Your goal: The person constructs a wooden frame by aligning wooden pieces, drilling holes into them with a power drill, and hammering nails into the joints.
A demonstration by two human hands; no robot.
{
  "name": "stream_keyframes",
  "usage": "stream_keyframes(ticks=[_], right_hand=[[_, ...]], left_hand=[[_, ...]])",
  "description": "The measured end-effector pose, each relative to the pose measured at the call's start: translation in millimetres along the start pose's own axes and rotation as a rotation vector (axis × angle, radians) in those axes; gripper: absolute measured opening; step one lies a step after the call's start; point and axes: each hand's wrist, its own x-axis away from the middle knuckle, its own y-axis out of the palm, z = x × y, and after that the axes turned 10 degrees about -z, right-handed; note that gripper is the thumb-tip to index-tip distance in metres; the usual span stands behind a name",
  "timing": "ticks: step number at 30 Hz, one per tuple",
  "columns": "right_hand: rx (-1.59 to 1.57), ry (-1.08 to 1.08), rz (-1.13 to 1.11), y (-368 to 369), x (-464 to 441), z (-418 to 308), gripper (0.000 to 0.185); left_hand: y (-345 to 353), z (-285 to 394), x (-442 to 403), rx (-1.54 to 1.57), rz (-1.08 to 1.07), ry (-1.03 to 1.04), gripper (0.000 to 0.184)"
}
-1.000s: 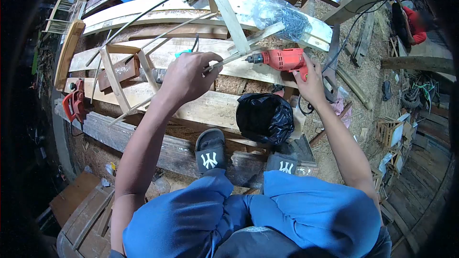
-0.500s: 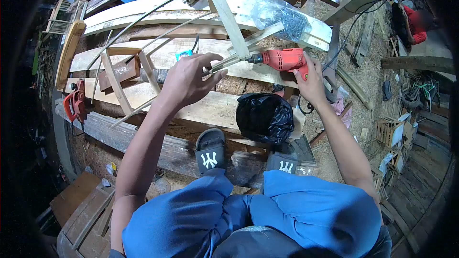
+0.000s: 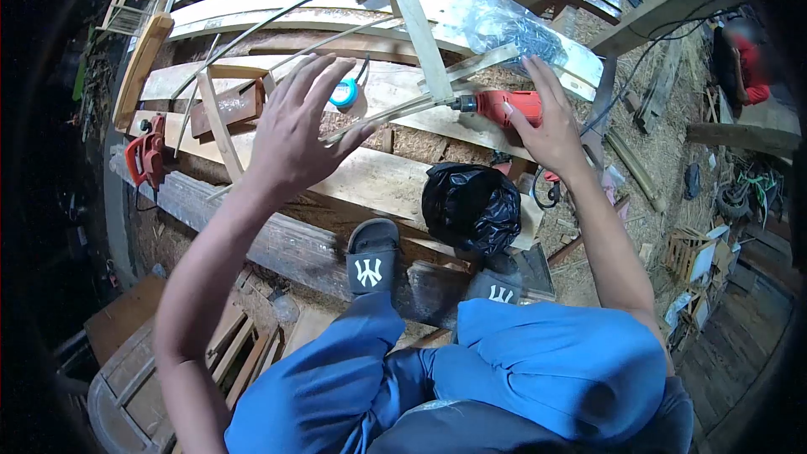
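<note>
My left hand point(image 3: 294, 122) is raised above the slatted wooden frame point(image 3: 418, 34), its fingers spread and nothing in them. Beside the red power drill point(image 3: 504, 107), my right hand point(image 3: 551, 126) is open with fingers stretched out; whether it still touches the drill is unclear. The drill lies on its side on the planks, its chuck pointing left at the frame's thin strips. A blue ring-shaped item point(image 3: 344, 92), perhaps a tape roll, lies just right of my left hand. An open black plastic bag point(image 3: 471, 206) stands between my feet and the drill.
Long pale planks point(image 3: 370, 181) cross the ground over sawdust. A red power tool point(image 3: 147, 155) sits at their left end. Clear plastic wrap point(image 3: 504, 29) lies at the back. A black cable point(image 3: 618, 67) runs down the right side. A person in red point(image 3: 748, 67) is at far right.
My right hand has opened from its grip on the drill, which now lies on the planks. My left hand has lifted off the strips and spread its fingers, moving left.
</note>
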Motion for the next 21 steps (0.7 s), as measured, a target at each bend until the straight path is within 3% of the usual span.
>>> stream_keyframes(ticks=[5,9,21], right_hand=[[-0.033,-0.083,-0.038,-11,-20,-10,0.076],[-0.056,-0.111,-0.035,-19,-27,-8,0.077],[-0.11,-0.139,-0.083,-15,-28,8,0.079]], left_hand=[[-26,-3,25,-0.101,-0.162,0.044,0.086],[-29,2,33,-0.07,-0.165,0.008,0.092],[-10,30,65,-0.046,-0.064,-0.19,0.086]])
